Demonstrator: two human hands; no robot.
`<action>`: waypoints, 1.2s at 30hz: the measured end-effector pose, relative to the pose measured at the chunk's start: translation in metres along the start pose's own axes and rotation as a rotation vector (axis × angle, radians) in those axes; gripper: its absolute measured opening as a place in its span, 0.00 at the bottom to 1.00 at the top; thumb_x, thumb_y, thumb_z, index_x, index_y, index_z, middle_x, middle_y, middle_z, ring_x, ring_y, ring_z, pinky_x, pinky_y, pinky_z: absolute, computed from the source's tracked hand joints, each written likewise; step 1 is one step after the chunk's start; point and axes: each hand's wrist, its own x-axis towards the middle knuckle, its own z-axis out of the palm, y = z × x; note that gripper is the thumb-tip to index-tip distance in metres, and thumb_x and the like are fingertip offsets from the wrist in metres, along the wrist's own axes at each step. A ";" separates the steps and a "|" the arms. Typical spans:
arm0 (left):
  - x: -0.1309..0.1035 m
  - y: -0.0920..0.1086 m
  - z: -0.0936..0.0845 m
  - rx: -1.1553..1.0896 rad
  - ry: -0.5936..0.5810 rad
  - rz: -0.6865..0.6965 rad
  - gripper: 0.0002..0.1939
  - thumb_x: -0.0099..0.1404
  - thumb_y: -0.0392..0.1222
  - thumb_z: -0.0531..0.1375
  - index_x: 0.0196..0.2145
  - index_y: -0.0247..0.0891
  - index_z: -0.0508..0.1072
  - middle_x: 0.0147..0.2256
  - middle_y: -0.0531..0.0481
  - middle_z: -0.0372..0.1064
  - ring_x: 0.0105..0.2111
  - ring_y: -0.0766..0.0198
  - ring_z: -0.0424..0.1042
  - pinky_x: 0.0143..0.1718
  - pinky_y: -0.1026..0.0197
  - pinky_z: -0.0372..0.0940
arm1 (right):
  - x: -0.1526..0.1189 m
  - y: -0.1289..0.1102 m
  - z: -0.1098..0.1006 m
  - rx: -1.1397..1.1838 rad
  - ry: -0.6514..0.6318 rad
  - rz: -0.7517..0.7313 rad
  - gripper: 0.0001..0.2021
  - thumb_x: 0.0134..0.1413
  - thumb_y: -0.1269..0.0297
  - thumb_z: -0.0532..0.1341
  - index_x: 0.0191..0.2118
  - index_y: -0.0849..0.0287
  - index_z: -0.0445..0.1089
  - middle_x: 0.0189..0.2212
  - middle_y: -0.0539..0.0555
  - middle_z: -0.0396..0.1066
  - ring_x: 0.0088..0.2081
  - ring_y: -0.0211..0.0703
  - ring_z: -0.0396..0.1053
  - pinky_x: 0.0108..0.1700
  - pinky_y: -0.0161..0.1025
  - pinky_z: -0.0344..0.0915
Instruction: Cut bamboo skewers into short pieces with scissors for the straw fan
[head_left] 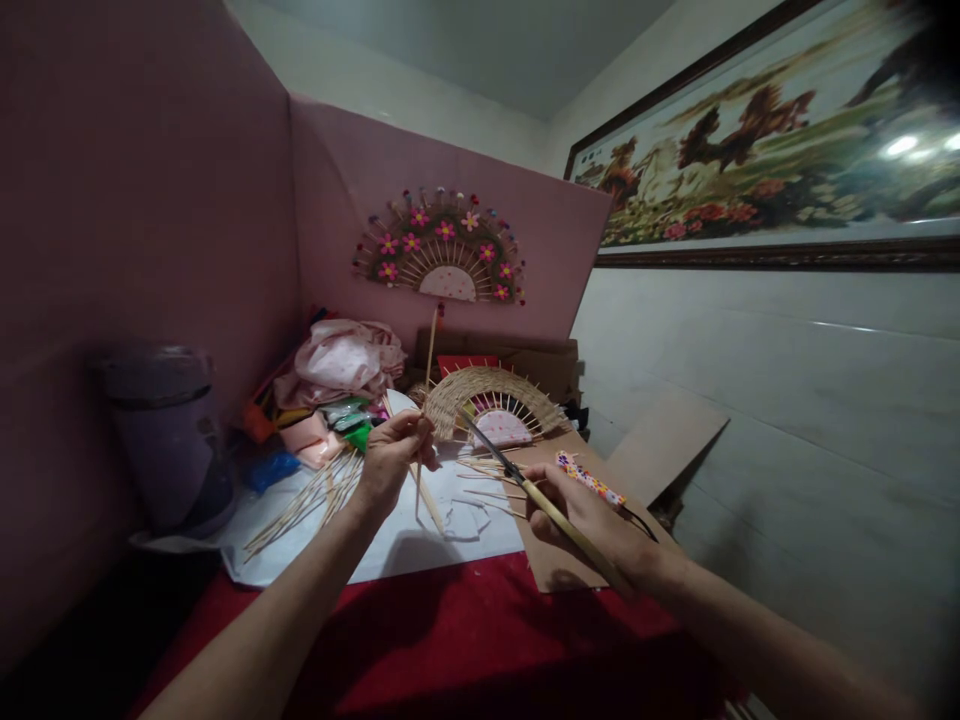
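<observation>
My left hand [399, 450] pinches a thin wooden stick [430, 350], which stands nearly upright and runs above and below the fingers. My right hand [581, 515] is wrapped round the pale yellow handles of what looks like a pair of scissors [491, 442]. Their dark metal blades point up and left toward the stick, apart from my left fingers. Just behind the blades stands a half-round woven fan [499, 385] with stick ribs and a pink-white dotted base. Loose sticks [487, 490] and scraps lie below the blades on white paper [450, 560].
A bundle of sticks [307, 500] lies left, near coloured packets [360, 435] and crumpled pink cloth [349, 360]. A purple flask [169, 440] stands far left. A glue gun with a flowered handle [589, 480] rests on cardboard [547, 565]. A flowered fan [450, 245] hangs on the pink board.
</observation>
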 end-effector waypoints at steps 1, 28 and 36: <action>-0.001 0.001 0.001 0.000 -0.006 -0.005 0.12 0.54 0.46 0.62 0.23 0.35 0.67 0.15 0.57 0.59 0.14 0.72 0.60 0.16 0.67 0.57 | 0.000 -0.002 -0.001 -0.050 -0.001 -0.030 0.17 0.49 0.55 0.61 0.43 0.57 0.62 0.31 0.50 0.63 0.31 0.38 0.61 0.33 0.35 0.60; -0.014 0.011 0.016 0.052 -0.130 -0.312 0.08 0.50 0.42 0.60 0.22 0.32 0.70 0.11 0.60 0.48 0.12 0.78 0.43 0.13 0.70 0.35 | 0.027 -0.003 0.000 -0.162 -0.084 -0.058 0.28 0.44 0.44 0.62 0.44 0.61 0.59 0.32 0.52 0.64 0.33 0.41 0.61 0.34 0.38 0.59; -0.013 0.009 0.016 0.076 -0.142 -0.313 0.10 0.52 0.43 0.59 0.23 0.31 0.70 0.11 0.61 0.48 0.12 0.78 0.44 0.13 0.70 0.37 | 0.029 0.001 0.001 -0.136 -0.104 -0.097 0.30 0.44 0.41 0.60 0.44 0.61 0.58 0.34 0.53 0.64 0.35 0.41 0.62 0.36 0.38 0.60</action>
